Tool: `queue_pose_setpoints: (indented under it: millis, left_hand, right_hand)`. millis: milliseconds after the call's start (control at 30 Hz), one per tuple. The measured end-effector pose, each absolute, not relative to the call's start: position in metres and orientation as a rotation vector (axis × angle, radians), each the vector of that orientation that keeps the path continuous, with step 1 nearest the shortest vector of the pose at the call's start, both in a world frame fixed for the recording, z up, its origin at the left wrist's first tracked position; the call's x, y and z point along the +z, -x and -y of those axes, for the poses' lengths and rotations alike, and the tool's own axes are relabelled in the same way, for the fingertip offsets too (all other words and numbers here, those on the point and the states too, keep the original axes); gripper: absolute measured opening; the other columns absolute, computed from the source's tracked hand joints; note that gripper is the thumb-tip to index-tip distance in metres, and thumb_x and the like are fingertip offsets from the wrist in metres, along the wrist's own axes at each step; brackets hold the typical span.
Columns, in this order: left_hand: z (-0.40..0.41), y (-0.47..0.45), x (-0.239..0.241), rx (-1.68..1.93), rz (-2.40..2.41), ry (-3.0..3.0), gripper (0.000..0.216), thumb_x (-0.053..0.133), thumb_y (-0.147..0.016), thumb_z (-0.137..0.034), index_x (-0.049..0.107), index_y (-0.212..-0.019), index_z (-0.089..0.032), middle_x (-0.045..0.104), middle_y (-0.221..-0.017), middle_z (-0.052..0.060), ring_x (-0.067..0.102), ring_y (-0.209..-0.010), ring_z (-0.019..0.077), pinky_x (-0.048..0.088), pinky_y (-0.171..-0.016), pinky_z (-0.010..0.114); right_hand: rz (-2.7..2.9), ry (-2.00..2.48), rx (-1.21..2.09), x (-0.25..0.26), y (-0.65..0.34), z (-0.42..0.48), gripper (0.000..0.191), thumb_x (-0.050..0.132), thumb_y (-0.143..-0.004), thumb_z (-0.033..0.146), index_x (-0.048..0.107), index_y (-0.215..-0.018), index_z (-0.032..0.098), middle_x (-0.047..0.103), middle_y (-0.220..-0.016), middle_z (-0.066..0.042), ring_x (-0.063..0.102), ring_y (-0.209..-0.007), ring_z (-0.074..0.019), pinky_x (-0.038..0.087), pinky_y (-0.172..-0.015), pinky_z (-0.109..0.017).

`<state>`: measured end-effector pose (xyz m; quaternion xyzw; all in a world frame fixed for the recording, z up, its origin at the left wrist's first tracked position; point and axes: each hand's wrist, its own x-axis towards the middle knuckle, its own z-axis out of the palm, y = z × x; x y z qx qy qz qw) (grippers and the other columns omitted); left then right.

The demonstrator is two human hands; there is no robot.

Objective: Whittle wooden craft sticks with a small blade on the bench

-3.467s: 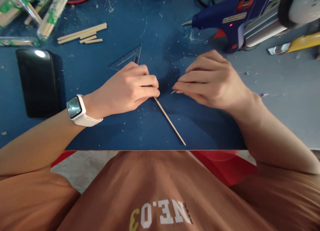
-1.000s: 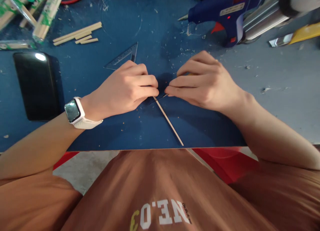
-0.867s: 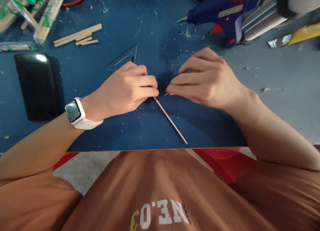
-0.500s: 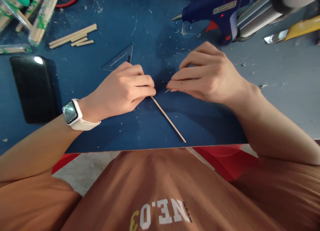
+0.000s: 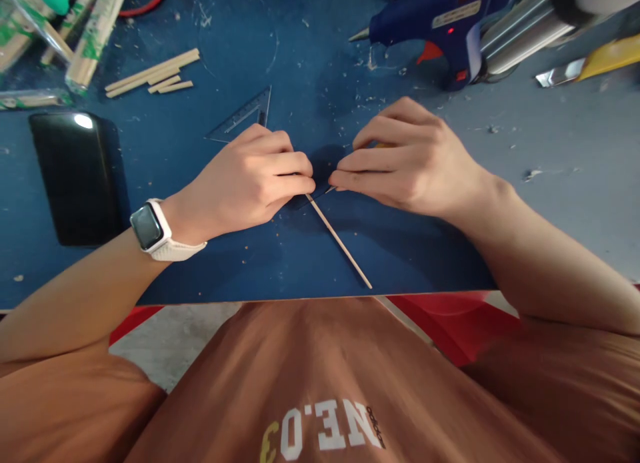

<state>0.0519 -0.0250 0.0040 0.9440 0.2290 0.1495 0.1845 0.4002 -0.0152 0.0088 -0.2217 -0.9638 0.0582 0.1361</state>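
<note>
A thin wooden stick lies slantwise on the blue table, its lower end near the front edge. My left hand is curled shut over the stick's upper end and presses it down. My right hand is closed in a pinch around a small blade whose metal tip pokes out and meets the stick just beside my left fingertips. Most of the blade's handle is hidden inside my right hand. A clear set square lies flat just behind my left hand.
A black phone lies at the left. Cut stick pieces and wrapped chopstick packs sit at the back left. A blue glue gun and a yellow utility knife are at the back right.
My right hand has come back leftward, bringing the blade tip against the stick after drawing slightly away half a second ago. My left hand and the stick stay put.
</note>
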Motion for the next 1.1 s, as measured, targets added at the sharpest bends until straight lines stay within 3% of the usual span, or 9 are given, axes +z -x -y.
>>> queue_pose_setpoints:
  millis: [200, 433, 567, 700, 833, 1100]
  left_hand:
    - [0.025, -0.054, 0.003, 0.424, -0.629, -2.692, 0.039, 0.058, -0.134, -0.023, 0.095, -0.140, -0.032, 0.097, -0.133, 0.005, 0.088, -0.120, 0.0319, 0.071, -0.108, 0.057]
    - [0.024, -0.053, 0.005, 0.446, -0.598, -2.790, 0.035, 0.057, -0.136, -0.025, 0.092, -0.135, -0.031, 0.096, -0.128, 0.005, 0.087, -0.113, 0.0286, 0.071, -0.100, 0.052]
    - [0.026, -0.052, -0.001, 0.455, -0.632, -2.709, 0.038, 0.055, -0.135, -0.028, 0.092, -0.139, -0.036, 0.095, -0.132, 0.006, 0.088, -0.119, 0.0317, 0.073, -0.110, 0.059]
    - [0.026, -0.055, -0.005, 0.464, -0.650, -2.656, 0.041, 0.052, -0.135, -0.028, 0.092, -0.140, -0.035, 0.094, -0.133, 0.007, 0.088, -0.128, 0.0340, 0.073, -0.121, 0.063]
    - [0.025, -0.056, -0.001, 0.415, -0.649, -2.673, 0.043, 0.048, -0.137, -0.029, 0.091, -0.135, -0.033, 0.094, -0.134, 0.006, 0.090, -0.126, 0.0318, 0.075, -0.119, 0.061]
    - [0.023, -0.057, 0.004, 0.377, -0.627, -2.677, 0.046, 0.048, -0.136, -0.025, 0.093, -0.139, -0.035, 0.093, -0.137, 0.005, 0.088, -0.134, 0.0324, 0.074, -0.123, 0.061]
  right_hand:
    - [2.766, 0.541, 0.063, 0.008, -0.407, 0.012, 0.029, 0.062, -0.139, 0.031, 0.090, -0.135, 0.026, 0.094, -0.121, 0.003, 0.080, -0.120, -0.0169, 0.060, -0.104, -0.047]
    - [2.779, 0.539, -0.037, 0.008, -0.408, 0.011, 0.027, 0.065, -0.138, 0.031, 0.091, -0.134, 0.028, 0.096, -0.123, 0.004, 0.084, -0.115, -0.0178, 0.063, -0.104, -0.046]
    - [2.779, 0.565, -0.015, 0.009, -0.409, 0.007, 0.032, 0.063, -0.140, 0.036, 0.092, -0.129, 0.028, 0.096, -0.118, 0.006, 0.083, -0.110, -0.0151, 0.060, -0.098, -0.046]
    - [2.746, 0.530, 0.003, 0.009, -0.405, 0.011, 0.025, 0.067, -0.137, 0.031, 0.090, -0.129, 0.027, 0.096, -0.117, 0.006, 0.083, -0.111, -0.0153, 0.060, -0.098, -0.046]
    - [2.709, 0.421, -0.066, 0.007, -0.400, 0.017, 0.019, 0.068, -0.134, 0.019, 0.087, -0.133, 0.022, 0.096, -0.122, 0.002, 0.085, -0.115, -0.0181, 0.062, -0.099, -0.046]
    - [2.807, 0.507, -0.025, 0.010, -0.408, 0.012, 0.028, 0.060, -0.139, 0.028, 0.088, -0.137, 0.028, 0.095, -0.124, 0.004, 0.082, -0.120, -0.0181, 0.063, -0.107, -0.048]
